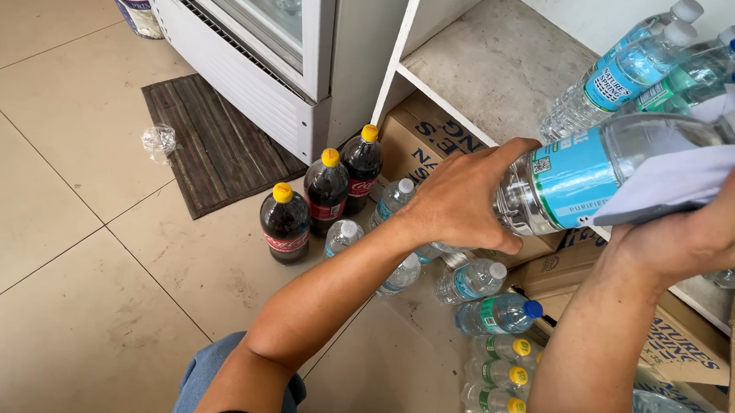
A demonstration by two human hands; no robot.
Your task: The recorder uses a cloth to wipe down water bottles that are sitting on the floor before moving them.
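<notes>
Your left hand (460, 199) grips the base end of a clear water bottle (587, 172) lying sideways, light-blue label band around its middle. Your right hand (702, 224) closes over a white cloth (679, 177) wrapped on the bottle's neck end. Bottle sits at the white shelf (484, 66) edge, beside other stacked bottles with blue and white caps (685, 60). Brown cardboard box (425, 138) with blue print under the shelf. Three dark cola bottles (326, 192), yellow caps, red labels, stand on the floor.
</notes>
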